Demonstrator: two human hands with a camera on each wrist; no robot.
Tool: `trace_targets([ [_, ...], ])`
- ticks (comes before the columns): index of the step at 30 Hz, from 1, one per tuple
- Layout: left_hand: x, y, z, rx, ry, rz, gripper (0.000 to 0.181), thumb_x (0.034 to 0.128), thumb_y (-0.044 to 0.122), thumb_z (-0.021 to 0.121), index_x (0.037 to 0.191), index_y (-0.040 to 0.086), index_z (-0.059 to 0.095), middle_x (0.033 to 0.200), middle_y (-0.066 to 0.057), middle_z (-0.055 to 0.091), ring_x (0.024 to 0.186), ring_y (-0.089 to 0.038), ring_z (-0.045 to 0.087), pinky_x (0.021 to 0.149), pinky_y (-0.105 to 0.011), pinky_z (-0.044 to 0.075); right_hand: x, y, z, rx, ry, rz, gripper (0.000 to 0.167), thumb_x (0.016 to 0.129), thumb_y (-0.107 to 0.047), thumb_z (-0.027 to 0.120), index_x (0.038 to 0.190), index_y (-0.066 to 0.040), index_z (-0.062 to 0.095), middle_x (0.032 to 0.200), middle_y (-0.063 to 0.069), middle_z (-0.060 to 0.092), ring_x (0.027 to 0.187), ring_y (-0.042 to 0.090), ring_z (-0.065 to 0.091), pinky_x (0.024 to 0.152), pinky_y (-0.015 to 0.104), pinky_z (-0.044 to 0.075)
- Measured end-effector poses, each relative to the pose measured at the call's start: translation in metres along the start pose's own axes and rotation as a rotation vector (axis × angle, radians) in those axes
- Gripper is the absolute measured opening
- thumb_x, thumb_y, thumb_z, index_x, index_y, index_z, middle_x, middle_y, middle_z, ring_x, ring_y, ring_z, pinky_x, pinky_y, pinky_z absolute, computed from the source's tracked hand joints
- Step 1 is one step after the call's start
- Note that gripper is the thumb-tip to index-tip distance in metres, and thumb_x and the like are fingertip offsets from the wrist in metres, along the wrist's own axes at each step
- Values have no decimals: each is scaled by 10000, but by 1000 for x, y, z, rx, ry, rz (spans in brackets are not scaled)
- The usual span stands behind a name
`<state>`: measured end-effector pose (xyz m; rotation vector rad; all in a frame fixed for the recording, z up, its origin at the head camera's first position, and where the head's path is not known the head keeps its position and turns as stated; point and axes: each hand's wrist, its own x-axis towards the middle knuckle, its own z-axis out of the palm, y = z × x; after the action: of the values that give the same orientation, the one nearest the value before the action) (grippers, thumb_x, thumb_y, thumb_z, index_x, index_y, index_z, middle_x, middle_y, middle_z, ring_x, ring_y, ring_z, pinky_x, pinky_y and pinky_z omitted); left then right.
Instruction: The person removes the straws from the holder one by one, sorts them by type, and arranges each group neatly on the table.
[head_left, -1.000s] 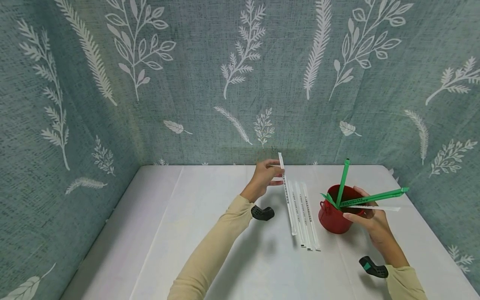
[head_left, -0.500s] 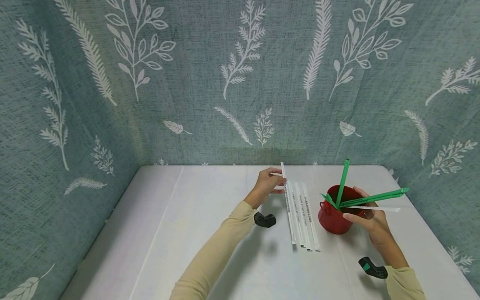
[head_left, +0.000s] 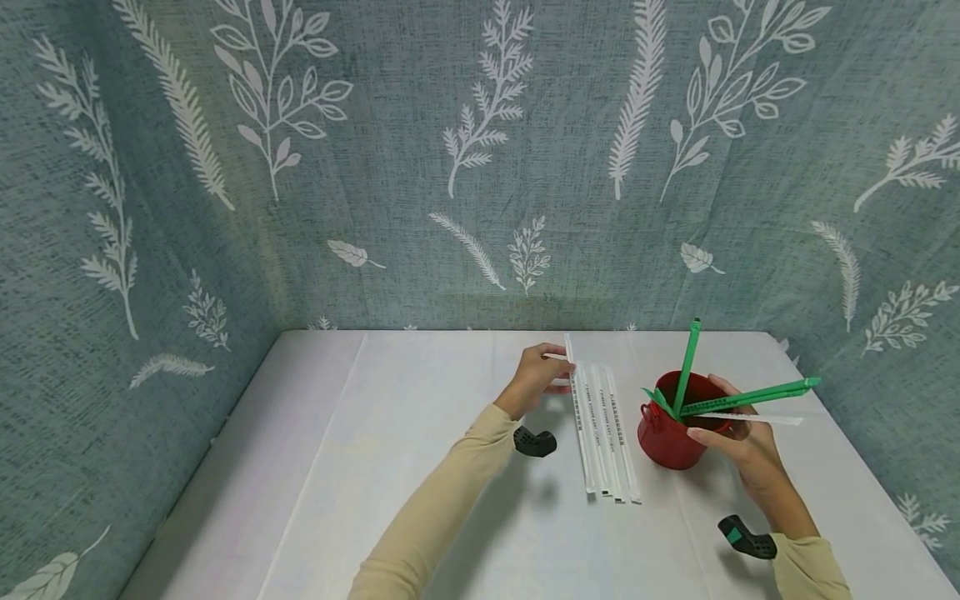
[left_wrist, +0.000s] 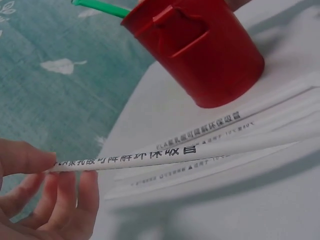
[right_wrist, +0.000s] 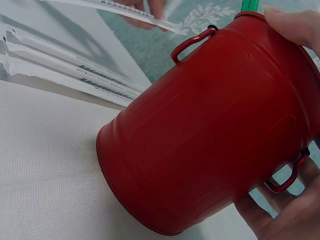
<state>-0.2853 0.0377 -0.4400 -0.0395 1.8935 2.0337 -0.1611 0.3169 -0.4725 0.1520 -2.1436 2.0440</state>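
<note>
My left hand [head_left: 534, 377] pinches the upper end of a white paper-wrapped straw [left_wrist: 125, 160] between thumb and fingertips. That straw slants down toward the table, at the left of a row of several similar wrapped straws [head_left: 617, 442] lying side by side. My right hand [head_left: 750, 442] grips a small red metal bucket [head_left: 670, 440] by its rim and side, thumb at the front. Out of the bucket lean green-wrapped straws [head_left: 757, 397] and one white-wrapped straw [head_left: 776, 418]. In the right wrist view the bucket's side handles [right_wrist: 192, 44] show; its inside is hidden there.
A white cloth covers the table [head_left: 375, 467]. Behind it and at the sides hangs a teal leaf-patterned curtain [head_left: 390, 167]. Black wrist devices [head_left: 534, 442] sit by both wrists, the right one [head_left: 746, 537] near the table's front.
My left hand has lowered the white wrapped straw toward the table, slightly right and nearer to me, beside the row. The right hand and bucket stay in place.
</note>
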Motion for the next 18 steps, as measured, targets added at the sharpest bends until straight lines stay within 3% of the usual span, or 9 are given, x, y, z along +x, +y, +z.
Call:
trace_targets([
  [6, 5, -7, 0, -11, 21, -11, 364, 852, -16, 636, 1210, -31, 568, 878, -106, 613, 747, -196, 620, 714, -395, 585, 0, 0, 0, -3, 7, 7, 761, 816, 47, 668, 1473, -133, 328, 1306, -36, 434, 1138, 80, 414, 820, 133, 477],
  [18, 15, -22, 4, 8, 41, -22, 353, 826, -34, 640, 1174, -41, 581, 823, -96, 606, 690, -181, 603, 634, -363, 590, 0, 0, 1, 11, 12, 2, 755, 818, 57, 664, 1471, -124, 329, 1308, -29, 433, 1135, 77, 418, 807, 138, 490],
])
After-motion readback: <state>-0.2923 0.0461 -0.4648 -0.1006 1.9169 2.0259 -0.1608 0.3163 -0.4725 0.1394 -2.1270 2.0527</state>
